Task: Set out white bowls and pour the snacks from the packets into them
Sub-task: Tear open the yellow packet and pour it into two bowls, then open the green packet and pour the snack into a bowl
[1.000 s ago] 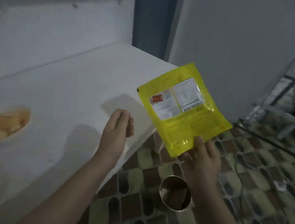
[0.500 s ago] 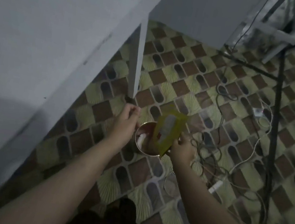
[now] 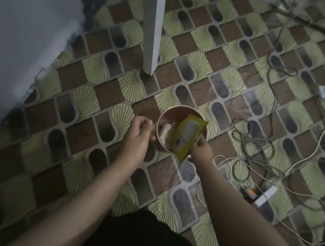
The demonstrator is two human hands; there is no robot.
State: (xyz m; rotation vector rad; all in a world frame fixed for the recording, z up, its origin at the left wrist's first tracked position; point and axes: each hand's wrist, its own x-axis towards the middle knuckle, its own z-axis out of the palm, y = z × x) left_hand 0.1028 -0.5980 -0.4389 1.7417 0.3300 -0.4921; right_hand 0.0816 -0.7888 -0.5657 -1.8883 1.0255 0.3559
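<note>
Both hands are down low over the patterned floor (image 3: 100, 99), and everything sits between them. The yellow packet (image 3: 186, 136) is pinched by the right hand (image 3: 201, 150) at its near lower edge, fingers curled onto the foil. Its long axis runs from that hand up and away, tilted toward the left hand, so the far end leans over the mouth of the round metal container (image 3: 163, 120) standing on the floor. The packet's near corner pokes out past the container's rim on the body side; the rest covers the right half of the opening.

The left hand (image 3: 139, 134) hangs just beside the container's left rim, fingers curled in with thumb and fingertips drawn together. It looks to hold nothing, though I cannot tell whether it touches the rim. Pale crumpled stuff lies inside the container, left of the packet; what it is I cannot make out.

So the packet lies directly ahead of the right hand and inward, and the right hand is plainly the nearer one and the only one gripping it. Judging by that, this is a discard of a spent packet, and letting go would drop it straight in. The desk (image 3: 19, 17) rises well off beyond the left hand, its leg (image 3: 153, 19) planted ahead of both hands. A tangle of cables (image 3: 262, 140) sprawls out past the right hand. No white bowl is in view.
</note>
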